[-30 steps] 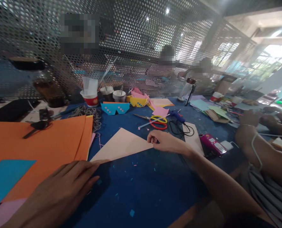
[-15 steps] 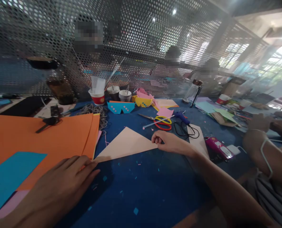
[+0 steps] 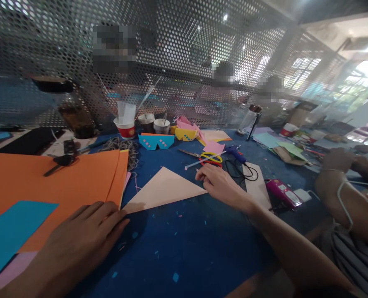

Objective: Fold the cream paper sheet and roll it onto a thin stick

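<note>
A pale peach sheet of paper (image 3: pixel 165 188), folded into a triangle, lies on the blue table in front of me. My left hand (image 3: pixel 90 231) rests at its left corner, fingers stretched out and their tips touching the paper's edge. Close to the right corner is my right hand (image 3: pixel 219 184), holding nothing, with loosely bent fingers slightly apart. Just behind it, scissors (image 3: pixel 207 157) with yellow and red handles lie on the table, partly covered by a thin pale strip (image 3: pixel 198 162).
Orange sheets (image 3: pixel 78 182) and a blue sheet (image 3: pixel 22 219) lie at left. Paper cups (image 3: pixel 126 128), blue paper glasses (image 3: pixel 157 141) and grey string (image 3: pixel 131 151) are behind. A blue glue gun (image 3: pixel 236 154) and a magenta device (image 3: pixel 283 193) lie right. Another person's arm (image 3: pixel 335 186) is at far right.
My right hand has let go of the triangle's right corner and lifted slightly off it. My left hand has stayed at the left corner.
</note>
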The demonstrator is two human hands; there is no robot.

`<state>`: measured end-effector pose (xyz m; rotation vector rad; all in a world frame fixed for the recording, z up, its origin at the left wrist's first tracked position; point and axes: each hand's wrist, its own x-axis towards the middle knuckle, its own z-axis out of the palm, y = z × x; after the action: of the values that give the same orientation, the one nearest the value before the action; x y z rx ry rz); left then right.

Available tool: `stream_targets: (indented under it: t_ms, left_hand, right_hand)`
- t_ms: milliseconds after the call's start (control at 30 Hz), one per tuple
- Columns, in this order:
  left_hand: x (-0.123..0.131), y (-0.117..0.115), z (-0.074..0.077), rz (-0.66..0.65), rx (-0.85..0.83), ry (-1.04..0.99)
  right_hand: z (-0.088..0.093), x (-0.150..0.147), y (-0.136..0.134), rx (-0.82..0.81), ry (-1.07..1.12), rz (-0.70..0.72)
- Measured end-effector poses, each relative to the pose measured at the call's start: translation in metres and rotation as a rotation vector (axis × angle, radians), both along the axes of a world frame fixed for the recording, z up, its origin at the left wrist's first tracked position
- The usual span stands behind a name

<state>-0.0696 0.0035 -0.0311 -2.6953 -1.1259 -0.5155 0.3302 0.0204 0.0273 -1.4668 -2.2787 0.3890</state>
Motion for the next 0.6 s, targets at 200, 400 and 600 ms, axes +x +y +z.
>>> stream_targets:
  t_ms: [200, 400, 600]
  left_hand:
    - [0.002, 0.005, -0.001, -0.018, 0.045, 0.003]
    - [0.004, 0.005, 0.001, -0.013, 0.009, -0.092]
    - [0.017, 0.013, 0.002, -0.119, 0.014, -0.112]
  right_hand:
    - [-0.008, -0.025, -0.012, 0.104, -0.066, 0.362]
    - [-0.030, -0.026, -0.003, 0.240, -0.211, 0.382]
    - [-0.033, -0.030, -0.003, 0.378, -0.353, 0.407]
